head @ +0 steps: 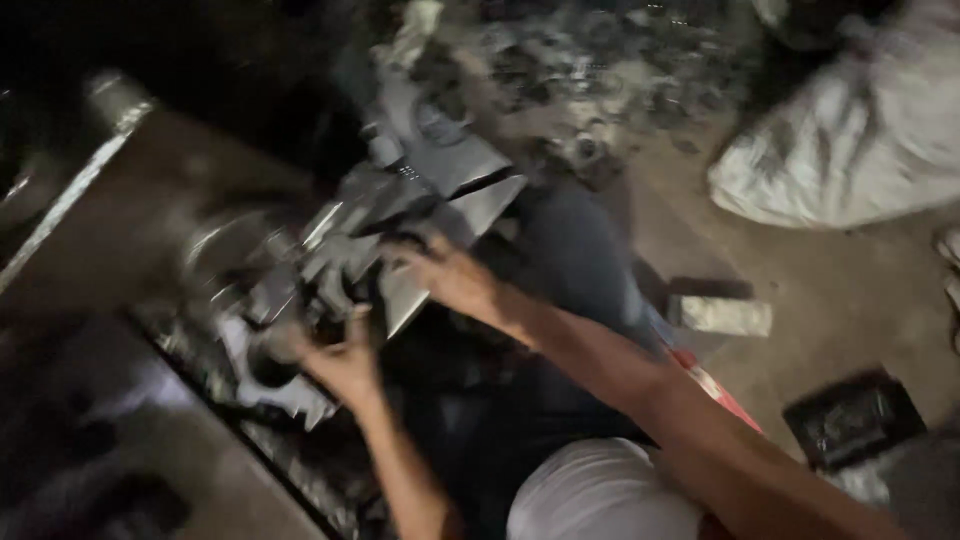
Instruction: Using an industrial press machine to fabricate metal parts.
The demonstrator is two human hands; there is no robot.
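Observation:
A pile of grey metal parts [400, 200] with flat plates and ribbed castings lies in front of me, blurred by motion. My left hand [340, 360] reaches up into the lower part of the pile, fingers curled against a grey casting [280, 390]. My right hand [450, 275] rests with spread fingers on a flat grey plate [470, 215] near the pile's middle. Whether either hand truly grips a part is unclear in the blur. My knee in dark trousers [570, 260] sits just right of the pile.
A white woven sack [850, 140] lies at the upper right on the concrete floor. A heap of small scrap pieces [600, 70] is at the top. A small pale block [725, 315] and a dark tray [850, 420] sit on the right. A long metal bar [70, 190] runs at left.

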